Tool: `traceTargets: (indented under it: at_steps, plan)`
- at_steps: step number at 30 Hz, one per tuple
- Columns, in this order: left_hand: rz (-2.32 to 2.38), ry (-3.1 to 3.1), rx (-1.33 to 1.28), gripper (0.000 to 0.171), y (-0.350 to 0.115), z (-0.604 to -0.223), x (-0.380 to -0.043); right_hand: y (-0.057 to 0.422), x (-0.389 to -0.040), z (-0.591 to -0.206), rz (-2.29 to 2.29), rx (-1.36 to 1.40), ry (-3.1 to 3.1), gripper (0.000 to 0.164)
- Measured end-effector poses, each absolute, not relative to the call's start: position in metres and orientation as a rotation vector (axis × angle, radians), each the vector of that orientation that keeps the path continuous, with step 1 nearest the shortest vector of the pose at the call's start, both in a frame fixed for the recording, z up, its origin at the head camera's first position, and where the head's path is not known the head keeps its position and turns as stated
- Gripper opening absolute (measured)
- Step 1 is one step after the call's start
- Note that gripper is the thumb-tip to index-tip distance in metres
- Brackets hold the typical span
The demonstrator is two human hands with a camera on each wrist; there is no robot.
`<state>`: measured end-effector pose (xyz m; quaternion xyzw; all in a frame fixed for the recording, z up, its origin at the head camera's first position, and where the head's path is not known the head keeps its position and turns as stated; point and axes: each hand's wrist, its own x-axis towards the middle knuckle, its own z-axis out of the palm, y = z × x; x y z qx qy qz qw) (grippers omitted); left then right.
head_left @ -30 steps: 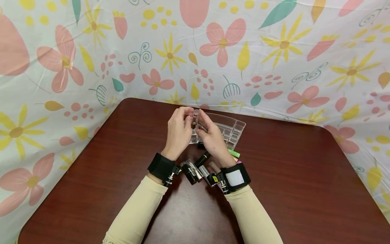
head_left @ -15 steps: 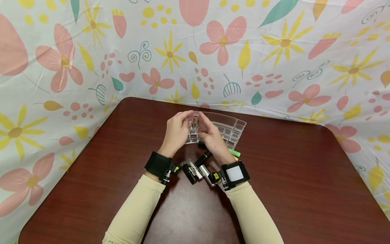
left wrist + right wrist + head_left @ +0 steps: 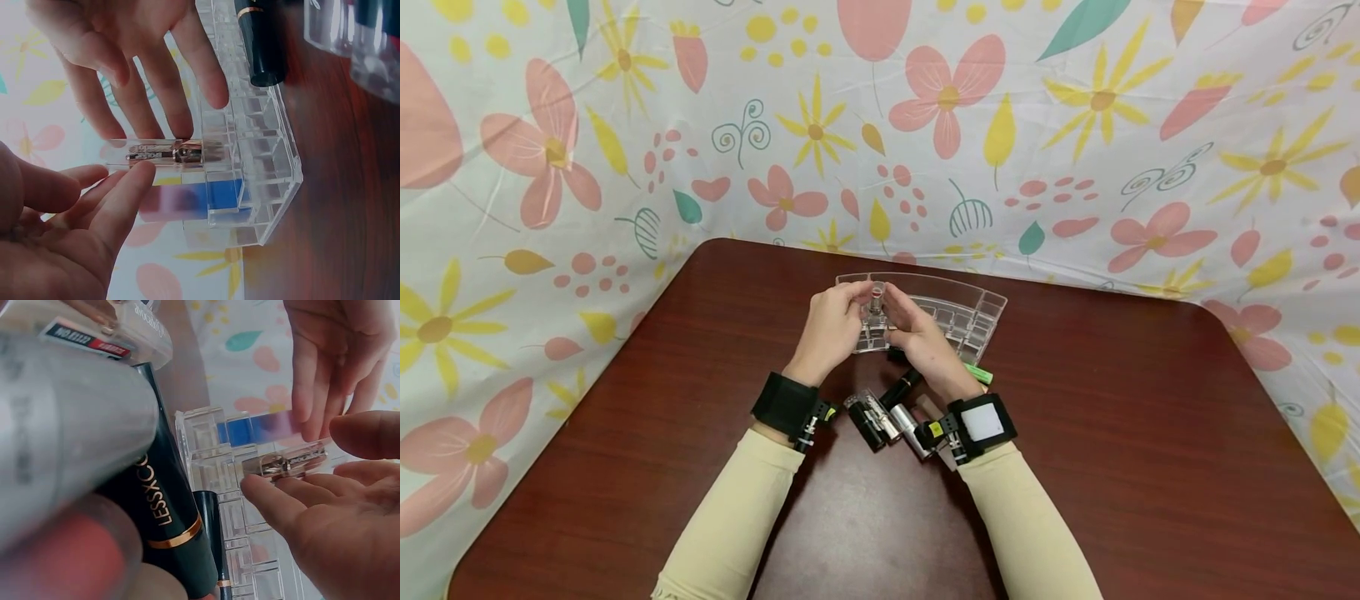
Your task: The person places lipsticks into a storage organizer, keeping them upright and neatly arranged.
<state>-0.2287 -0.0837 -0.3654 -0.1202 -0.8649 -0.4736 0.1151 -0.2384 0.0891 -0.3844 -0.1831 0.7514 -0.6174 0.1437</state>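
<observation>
A slim lipstick [image 3: 876, 298] with a clear cap and shiny rose-gold collar stands upright at the left part of a clear tiered organizer [image 3: 988, 310]. In the left wrist view, its base [image 3: 215, 153] overlaps a compartment. My left hand [image 3: 829, 332] touches one side with nearly straight fingertips. From the other side, extended fingers of my right hand [image 3: 927, 340] meet the cap, the thumb apart. A blue-based tube with a clear pinkish top [image 3: 224, 195] stands in the neighbouring slot.
On the brown table [image 3: 1112, 450], before the organizer, lie several cosmetic tubes: a black one with a clear end [image 3: 863, 423], a silver one [image 3: 910, 427], a black one [image 3: 901, 388] and a green one [image 3: 979, 374]. Flower-patterned cloth [image 3: 820, 192] hangs behind and at left.
Both hands have lowered the lipstick toward the organizer and drawn slightly nearer. My left hand has shifted a little left, showing more of the organizer's left end.
</observation>
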Motion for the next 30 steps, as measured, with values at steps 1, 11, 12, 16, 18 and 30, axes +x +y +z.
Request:
traceTargets:
  at_steps: [1,11,12,16,18,30]
  plan:
    - [-1.375,-2.549,-0.353,0.039,-0.0838,-0.3655,-0.2288,0.0894,-0.238,-0.3843,-1.768,-0.525,2.171,0.075]
    - [-1.241,-2.634,-0.429,0.04,-0.0848,-0.3679,-0.2309,0.0902,-0.2398,-0.386,-1.712,-0.514,2.191,0.078]
    - [-1.213,-2.636,-0.447,0.04,-0.0846,-0.368,-0.2314,0.0903,-0.2398,-0.3859,-1.71,-0.512,2.192,0.078]
    - [-1.086,-2.636,-0.511,0.04,-0.0837,-0.369,-0.2332,0.0908,-0.2399,-0.3853,-1.71,-0.507,2.191,0.079]
    - [-1.047,-2.637,-0.528,0.041,-0.0833,-0.37,-0.2343,0.0912,-0.24,-0.3852,-1.713,-0.512,2.189,0.079]
    - [-0.874,-2.72,-0.565,0.041,-0.0869,-0.3737,-0.2311,0.0909,-0.2411,-0.3874,-1.689,-0.501,2.207,0.075]
